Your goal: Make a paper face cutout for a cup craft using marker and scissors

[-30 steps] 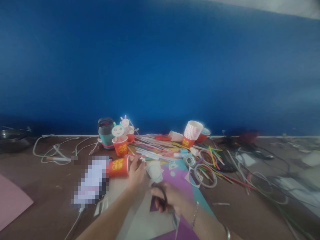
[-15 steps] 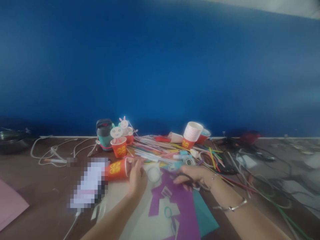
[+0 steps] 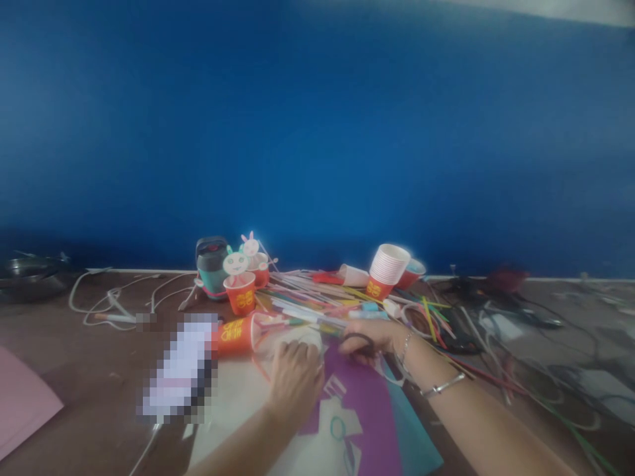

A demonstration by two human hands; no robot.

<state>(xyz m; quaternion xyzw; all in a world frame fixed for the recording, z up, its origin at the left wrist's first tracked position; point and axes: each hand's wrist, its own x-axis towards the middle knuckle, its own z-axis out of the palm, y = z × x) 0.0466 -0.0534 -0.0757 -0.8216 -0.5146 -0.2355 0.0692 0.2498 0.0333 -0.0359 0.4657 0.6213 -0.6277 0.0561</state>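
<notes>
My right hand (image 3: 372,336) grips a pair of scissors (image 3: 361,338), a dark handle loop showing at the fingers. Beside it, my left hand (image 3: 296,378) is closed with knuckles up and fingertips hidden, over the edge of the purple paper. A round white piece of paper (image 3: 303,336) shows just beyond those knuckles; whether the fingers hold it I cannot make out. Under my right hand lies the purple sheet (image 3: 372,410), with white cut-outs (image 3: 330,420) on it, one bearing a green ring. A red paper cup (image 3: 235,336) rests on its side left of my left hand.
Rabbit-faced figures (image 3: 236,264) stand in red cups at the back, beside a teal jar (image 3: 212,268). Stacked paper cups (image 3: 389,264) rise behind many coloured sticks (image 3: 317,297). A pixelated phone-like object (image 3: 181,363) lies left; cables (image 3: 112,307) spread on both sides.
My left hand has moved right and nearer, from the lying cup's mouth to the white round paper and purple sheet. My right hand has shifted slightly left with the scissors.
</notes>
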